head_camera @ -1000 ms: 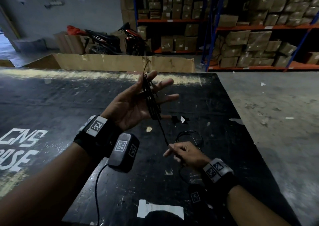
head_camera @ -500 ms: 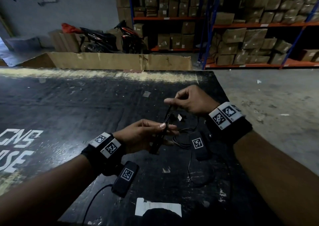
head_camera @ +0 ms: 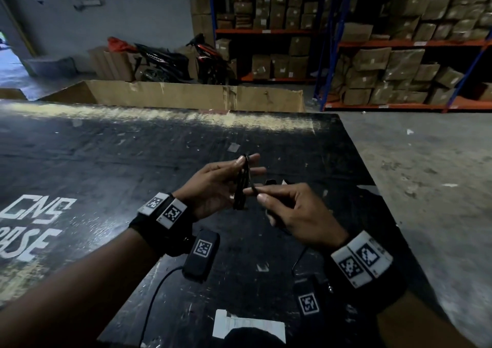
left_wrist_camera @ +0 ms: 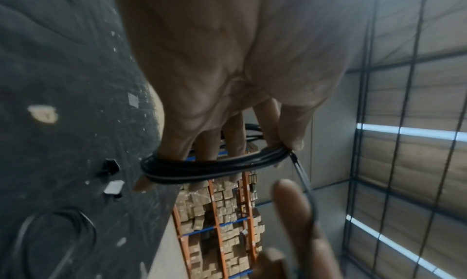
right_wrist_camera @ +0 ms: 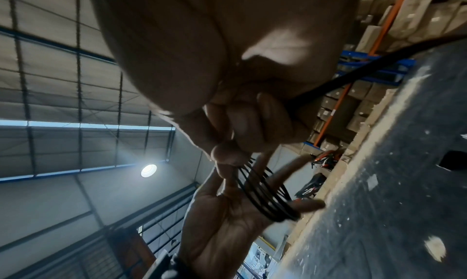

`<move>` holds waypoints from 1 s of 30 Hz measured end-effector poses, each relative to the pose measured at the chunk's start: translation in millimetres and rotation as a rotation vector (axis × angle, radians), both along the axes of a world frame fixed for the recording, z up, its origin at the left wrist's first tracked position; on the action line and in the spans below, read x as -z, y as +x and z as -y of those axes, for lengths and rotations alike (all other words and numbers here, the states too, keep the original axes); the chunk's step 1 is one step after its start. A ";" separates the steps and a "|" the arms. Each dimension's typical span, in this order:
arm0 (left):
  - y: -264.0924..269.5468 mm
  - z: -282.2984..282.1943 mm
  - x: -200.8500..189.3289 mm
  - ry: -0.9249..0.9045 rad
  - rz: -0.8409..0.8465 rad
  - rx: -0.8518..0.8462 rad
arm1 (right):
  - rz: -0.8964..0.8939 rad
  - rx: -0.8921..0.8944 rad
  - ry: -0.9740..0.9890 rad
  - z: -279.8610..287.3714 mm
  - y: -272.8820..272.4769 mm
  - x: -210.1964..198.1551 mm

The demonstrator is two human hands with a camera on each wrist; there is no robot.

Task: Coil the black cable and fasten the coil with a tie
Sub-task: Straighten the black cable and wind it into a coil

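The black cable (head_camera: 241, 181) is wound in several loops around the spread fingers of my left hand (head_camera: 218, 185), held palm-up over the black table (head_camera: 133, 161). In the left wrist view my thumb (left_wrist_camera: 294, 143) pins the coil (left_wrist_camera: 209, 165) against the index finger. My right hand (head_camera: 292, 209) sits just right of the coil and pinches the free strand (left_wrist_camera: 303, 183) between thumb and index finger. The right wrist view shows the coil (right_wrist_camera: 265, 195) and the tail (right_wrist_camera: 353, 73) trailing from my fist. A slack loop of cable (left_wrist_camera: 50, 233) lies on the table.
A small black piece (head_camera: 270, 182) and a small white piece (head_camera: 286, 182) lie on the table just beyond my hands. White tape (head_camera: 247, 326) is stuck near the front edge. An open cardboard box (head_camera: 173, 95) stands behind the table, concrete floor (head_camera: 426, 188) to the right.
My right hand has swung from beyond the left hand back to its near right side, still leading the strand. My left hand has lifted, palm up, fingers spread in the coil.
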State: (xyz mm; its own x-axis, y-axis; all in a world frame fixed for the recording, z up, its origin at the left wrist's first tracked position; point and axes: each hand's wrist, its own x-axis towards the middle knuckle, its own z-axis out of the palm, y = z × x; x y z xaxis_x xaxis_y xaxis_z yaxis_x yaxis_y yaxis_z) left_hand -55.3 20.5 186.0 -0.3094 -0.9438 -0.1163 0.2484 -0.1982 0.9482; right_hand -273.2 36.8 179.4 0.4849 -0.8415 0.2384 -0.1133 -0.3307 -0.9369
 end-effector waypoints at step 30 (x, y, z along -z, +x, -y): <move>-19.7 -29.8 24.6 0.082 0.032 0.286 | -0.514 0.101 -0.179 89.9 -19.5 -17.0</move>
State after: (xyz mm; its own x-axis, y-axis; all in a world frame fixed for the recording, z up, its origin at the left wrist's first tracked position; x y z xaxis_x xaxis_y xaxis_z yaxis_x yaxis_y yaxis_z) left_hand -74.9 50.2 161.4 -0.5565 -0.8059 -0.2022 0.1421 -0.3321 0.9325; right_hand -292.8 -53.1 196.4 0.4958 -0.8577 0.1361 -0.5806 -0.4439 -0.6825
